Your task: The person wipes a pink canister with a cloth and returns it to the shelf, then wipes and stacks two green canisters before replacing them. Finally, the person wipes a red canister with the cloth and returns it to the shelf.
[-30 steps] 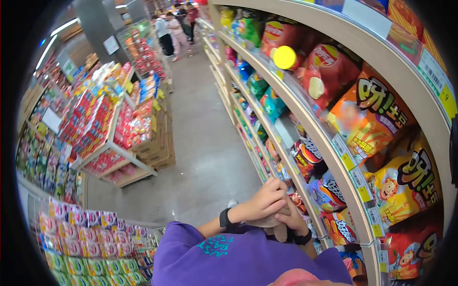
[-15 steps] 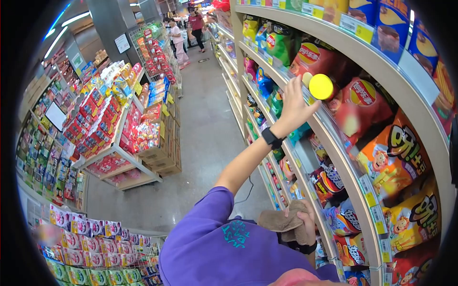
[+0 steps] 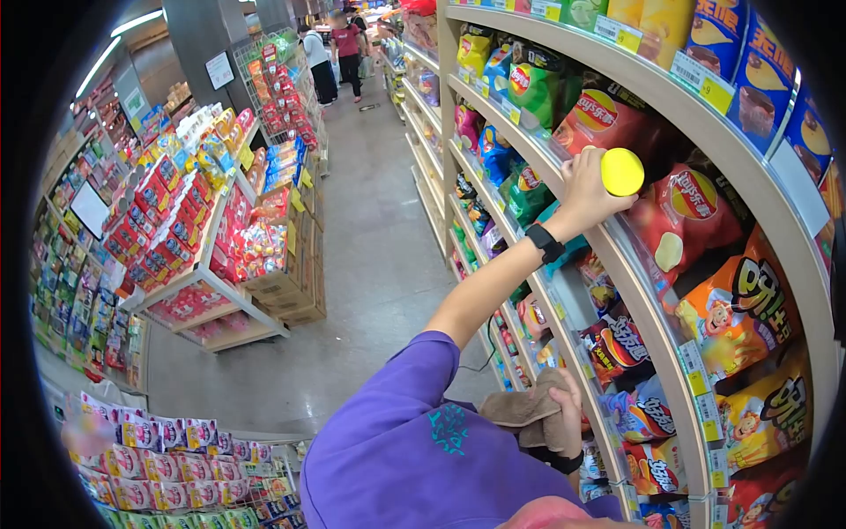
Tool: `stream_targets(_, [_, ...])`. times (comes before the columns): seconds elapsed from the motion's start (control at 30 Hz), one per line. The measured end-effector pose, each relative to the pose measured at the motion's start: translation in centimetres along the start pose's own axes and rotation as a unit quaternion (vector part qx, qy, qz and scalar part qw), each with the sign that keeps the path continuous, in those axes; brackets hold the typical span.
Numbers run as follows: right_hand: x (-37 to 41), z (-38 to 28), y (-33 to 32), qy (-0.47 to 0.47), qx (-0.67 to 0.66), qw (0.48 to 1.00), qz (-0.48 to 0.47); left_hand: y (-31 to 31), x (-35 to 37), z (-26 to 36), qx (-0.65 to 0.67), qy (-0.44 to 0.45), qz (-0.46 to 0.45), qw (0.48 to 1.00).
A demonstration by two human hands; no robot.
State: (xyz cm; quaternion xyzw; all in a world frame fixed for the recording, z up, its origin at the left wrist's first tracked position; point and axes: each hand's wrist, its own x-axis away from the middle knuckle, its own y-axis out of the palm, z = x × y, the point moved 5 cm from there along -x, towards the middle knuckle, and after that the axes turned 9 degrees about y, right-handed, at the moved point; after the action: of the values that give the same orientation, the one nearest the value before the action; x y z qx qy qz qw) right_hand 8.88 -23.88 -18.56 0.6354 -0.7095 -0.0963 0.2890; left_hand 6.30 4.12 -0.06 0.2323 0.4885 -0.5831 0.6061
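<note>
My left hand [image 3: 585, 187], with a black watch on its wrist, reaches out to the shelf on the right. Its fingers are curled against a canister with a round yellow lid [image 3: 623, 172]; the canister's body is mostly hidden below the lid. Red Lay's chip bags [image 3: 686, 216] lie on either side of it. Close to my body, my right hand [image 3: 568, 413] is closed on a folded brown cloth [image 3: 527, 407]. A dark band circles that wrist.
Tall shelves [image 3: 656, 326] of snack bags curve along my right. Across the grey aisle [image 3: 370, 264] stands a display [image 3: 207, 264] of red packets beside cardboard boxes [image 3: 304, 273]. Hanging pouches [image 3: 176, 463] fill a rack at lower left. Two or more people [image 3: 346, 53] are far down the aisle.
My left hand has drawn in around the yellow-lidded canister, its fingers now more curled. The canister keeps its place between the red bags. The view has shifted slightly; my right hand still holds the cloth.
</note>
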Motion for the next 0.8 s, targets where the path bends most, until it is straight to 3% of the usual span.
stream_targets(0.07, [-0.4, 0.6, -0.8, -0.01, 0.009, 1.0, 0.009, -0.9, -0.4, 0.4, 0.141, 0.034, 0.07, 0.987])
stream_targets(0.1, [-0.6, 0.6, -1.0, -0.018, 0.011, 1.0, 0.017, -1.2, -0.2, 0.6, 0.141, 0.036, 0.075, 0.986])
stream_targets(0.17, [-0.8, 0.3, -0.9, -0.038, 0.024, 0.999, 0.022, -4.3, 0.4, 3.1, 0.231, 0.095, 0.173, 0.953])
stream_targets(0.3, [-1.1, -0.5, -0.8, -0.074, 0.047, 0.996, 0.036, -8.9, 2.5, 5.9, 0.205, 0.167, 0.24, 0.934])
stream_targets(0.37, [-1.3, -1.1, -0.8, -0.07, 0.051, 0.996, 0.033, -11.3, 5.2, 6.6, 0.177, 0.178, 0.168, 0.953])
stream_targets(0.43, [-1.7, -2.8, -2.4, -0.154, 0.084, 0.973, 0.151, -11.6, 9.8, 5.4, 0.186, 0.149, 0.027, 0.971])
stream_targets(0.5, [-1.5, -6.3, -0.3, -0.228, 0.156, 0.952, 0.133, -12.2, 14.4, 5.1, 0.196, 0.109, -0.059, 0.973])
stream_targets(0.53, [-2.0, -6.8, -0.8, -0.207, 0.187, 0.95, 0.143, -12.4, 17.1, 5.0, 0.161, 0.06, -0.13, 0.977])
stream_targets(0.6, [-2.3, -8.0, 1.8, -0.261, 0.307, 0.905, 0.137, -13.2, 20.8, 6.1, 0.132, 0.043, -0.208, 0.968])
stream_targets(0.63, [-1.7, -8.6, 4.3, -0.267, 0.361, 0.882, 0.139, -13.7, 22.2, 6.5, 0.144, 0.037, -0.2, 0.968])
stream_targets(0.7, [-1.3, -7.5, 8.3, -0.312, 0.514, 0.799, 0.02, -15.3, 23.5, 7.5, 0.101, 0.002, -0.175, 0.979])
stream_targets(0.73, [-0.8, -6.8, 10.8, -0.346, 0.524, 0.776, -0.061, -15.9, 24.1, 7.7, 0.092, -0.006, -0.171, 0.981])
stream_targets(0.77, [0.0, -6.3, 11.8, -0.415, 0.562, 0.713, -0.062, -16.8, 24.5, 7.6, 0.064, -0.028, -0.138, 0.988])
stream_targets(0.8, [-0.1, -6.0, 12.2, -0.394, 0.56, 0.72, -0.114, -17.6, 24.9, 7.5, 0.036, -0.047, -0.106, 0.993])
